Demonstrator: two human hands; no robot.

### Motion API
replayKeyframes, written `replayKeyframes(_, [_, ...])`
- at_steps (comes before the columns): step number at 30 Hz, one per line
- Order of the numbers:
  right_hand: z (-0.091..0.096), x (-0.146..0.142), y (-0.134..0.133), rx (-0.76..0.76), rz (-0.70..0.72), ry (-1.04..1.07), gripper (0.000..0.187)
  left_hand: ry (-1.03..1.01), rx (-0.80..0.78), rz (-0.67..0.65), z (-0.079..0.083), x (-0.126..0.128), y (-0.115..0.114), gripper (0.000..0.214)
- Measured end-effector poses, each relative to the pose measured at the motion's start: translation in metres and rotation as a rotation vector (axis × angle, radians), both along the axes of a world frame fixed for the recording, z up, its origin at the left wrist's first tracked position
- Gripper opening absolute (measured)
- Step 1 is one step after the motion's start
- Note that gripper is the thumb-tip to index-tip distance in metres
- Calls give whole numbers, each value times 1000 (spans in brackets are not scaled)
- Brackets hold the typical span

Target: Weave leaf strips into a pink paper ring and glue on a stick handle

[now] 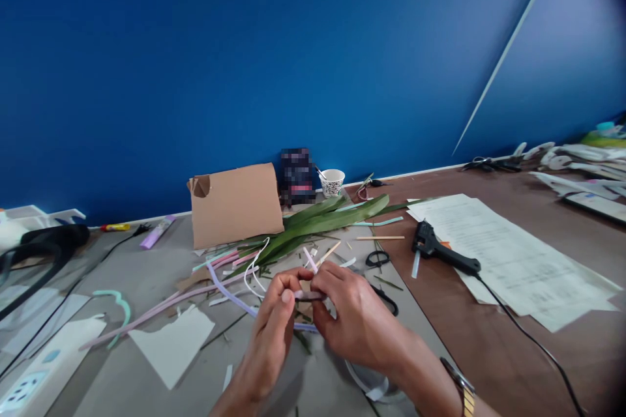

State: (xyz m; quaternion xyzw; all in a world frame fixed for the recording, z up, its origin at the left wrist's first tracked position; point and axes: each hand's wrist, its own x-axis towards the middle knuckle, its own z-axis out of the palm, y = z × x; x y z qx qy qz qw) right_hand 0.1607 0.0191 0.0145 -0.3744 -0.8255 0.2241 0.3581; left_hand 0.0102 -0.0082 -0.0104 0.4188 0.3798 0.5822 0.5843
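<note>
My left hand and my right hand meet over the grey work surface, fingers pinched together. Between their fingertips is a small greyish-pink strip, mostly covered by the fingers. A pale lilac strip and a thin wooden stick show just above my right fingers; whether they are held or lie behind cannot be made out. A longer lilac strip runs behind my left hand. Near my right hand lie black-handled scissors, partly hidden. Long green leaves spread out beyond both hands.
A cardboard piece leans at the back beside a paper cup. To the right, a black glue gun rests by printed sheets, its cord trailing forward. A white power strip and cut paper lie left.
</note>
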Motion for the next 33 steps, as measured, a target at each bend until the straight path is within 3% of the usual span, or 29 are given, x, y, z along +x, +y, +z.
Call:
replayKeyframes(10, [0,0,-2,-10,-1,-20,16,-142,-10,-57,7,6,3,22])
replayKeyframes(20, [0,1,1,35,14,-73,17,-149,-52,-95,12,7,5,17])
replayKeyframes(33, [-1,1,0,74,7,-113,15,-137,-103,-51,9,6,5,14])
